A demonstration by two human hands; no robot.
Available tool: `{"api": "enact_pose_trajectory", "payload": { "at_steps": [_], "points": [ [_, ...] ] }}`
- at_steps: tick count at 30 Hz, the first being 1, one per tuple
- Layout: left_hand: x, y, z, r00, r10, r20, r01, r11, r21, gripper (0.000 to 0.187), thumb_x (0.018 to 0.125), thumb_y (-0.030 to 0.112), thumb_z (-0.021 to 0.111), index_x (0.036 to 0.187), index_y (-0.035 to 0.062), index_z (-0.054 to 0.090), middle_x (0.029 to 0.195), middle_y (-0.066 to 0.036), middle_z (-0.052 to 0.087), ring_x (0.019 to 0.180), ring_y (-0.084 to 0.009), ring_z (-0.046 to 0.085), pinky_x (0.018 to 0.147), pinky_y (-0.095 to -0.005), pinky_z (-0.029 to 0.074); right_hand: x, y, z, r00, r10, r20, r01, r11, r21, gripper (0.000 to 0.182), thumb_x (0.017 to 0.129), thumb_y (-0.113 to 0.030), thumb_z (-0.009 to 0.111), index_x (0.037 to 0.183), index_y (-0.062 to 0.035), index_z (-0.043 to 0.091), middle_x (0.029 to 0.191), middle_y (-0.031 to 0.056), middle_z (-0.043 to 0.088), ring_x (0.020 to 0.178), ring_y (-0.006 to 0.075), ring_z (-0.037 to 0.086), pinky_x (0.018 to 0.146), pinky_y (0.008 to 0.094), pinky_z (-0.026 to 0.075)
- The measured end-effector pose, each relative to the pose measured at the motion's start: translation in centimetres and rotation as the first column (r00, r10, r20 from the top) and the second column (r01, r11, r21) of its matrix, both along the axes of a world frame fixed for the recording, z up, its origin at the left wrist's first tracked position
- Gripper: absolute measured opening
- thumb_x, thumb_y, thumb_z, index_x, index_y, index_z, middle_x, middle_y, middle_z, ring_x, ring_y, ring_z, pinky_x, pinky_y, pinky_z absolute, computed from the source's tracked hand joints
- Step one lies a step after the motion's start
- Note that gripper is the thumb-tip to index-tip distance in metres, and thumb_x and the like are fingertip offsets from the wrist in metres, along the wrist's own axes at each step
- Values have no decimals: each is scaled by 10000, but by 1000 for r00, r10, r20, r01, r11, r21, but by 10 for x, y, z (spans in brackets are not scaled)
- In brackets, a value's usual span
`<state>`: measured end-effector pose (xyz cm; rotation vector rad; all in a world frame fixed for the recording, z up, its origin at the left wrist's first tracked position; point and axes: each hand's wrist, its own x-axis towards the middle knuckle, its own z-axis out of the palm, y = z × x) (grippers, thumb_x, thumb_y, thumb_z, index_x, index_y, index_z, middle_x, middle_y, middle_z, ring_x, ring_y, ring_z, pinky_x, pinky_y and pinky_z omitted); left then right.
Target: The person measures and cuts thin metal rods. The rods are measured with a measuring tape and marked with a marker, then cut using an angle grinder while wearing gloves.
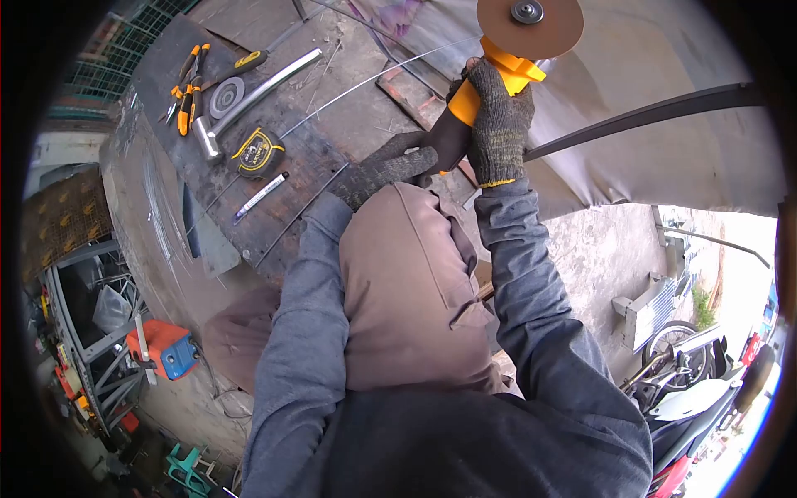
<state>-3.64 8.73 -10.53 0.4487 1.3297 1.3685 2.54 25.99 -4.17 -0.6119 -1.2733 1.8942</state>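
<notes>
An angle grinder [466,104] with a yellow and black body is held up over the far side of my knee. Its brown cutting disc [548,29] faces upward at the top of the view, and no guard shows around it. My right hand [502,124], in a dark knitted glove, is wrapped round the yellow front part near the head. At the black rear end, my gloved left hand [383,170] has its fingers against the grinder, their tips partly over it. The underside of that hold is hidden.
On the dark work surface [311,158] lie a tape measure [258,153], a marker pen [261,197], a hammer [249,104], a grey disc [226,97], pliers [193,87] and thin metal rods. A dark metal bar [647,119] extends right. A motorcycle [697,373] stands lower right.
</notes>
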Motion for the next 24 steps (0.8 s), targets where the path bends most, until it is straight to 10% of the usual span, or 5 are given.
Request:
{"api": "enact_pose_trajectory", "payload": {
  "at_steps": [13, 14, 17, 21, 24],
  "points": [
    [7, -11, 20, 979, 186, 80, -186, 982, -17, 519, 1006, 263, 647, 1421, -3, 485, 1106, -125, 664, 894, -161, 652, 787, -312, 543, 0, 9, -20, 999, 12, 51, -18, 991, 135, 328, 827, -162, 793, 1052, 0, 617, 862, 80, 676, 724, 198, 684, 665, 340, 567],
    [16, -19, 36, 922, 374, 96, -366, 926, -89, 467, 1005, 237, 647, 1392, 7, 523, 1113, -127, 662, 905, -175, 655, 811, -318, 546, 7, 14, -24, 987, 105, 123, -117, 988, 96, 330, 835, -173, 790, 1056, 1, 617, 856, 84, 674, 723, 197, 684, 664, 338, 569],
    [14, -69, 58, 525, 358, -772, -473, 877, 85, 305, 977, 181, 670, 1242, 33, 644, 1140, -126, 681, 996, -215, 667, 891, -350, 537, 38, 25, -49, 916, 205, 345, -247, 966, 81, 354, 867, -229, 780, 1080, 4, 620, 868, 89, 686, 737, 185, 690, 682, 327, 571],
    [36, -132, 39, 278, 448, -850, -729, 675, 118, 269, 930, 172, 711, 1173, 61, 681, 1143, -132, 692, 1073, -258, 653, 924, -382, 520, 90, 37, -112, 729, 173, 663, -367, 915, 166, 449, 803, -294, 812, 1106, -25, 619, 908, 93, 715, 754, 198, 689, 705, 349, 559],
    [43, -138, 30, -16, -32, -999, -653, 757, -14, 230, 853, 186, 758, 1057, 85, 730, 1134, -159, 685, 1084, -363, 628, 981, -472, 474, 115, 32, -179, 589, 480, 650, -430, 867, -251, 463, 816, -346, 802, 1111, -38, 623, 881, 83, 698, 680, 192, 675, 637, 330, 569]
  ]
}}
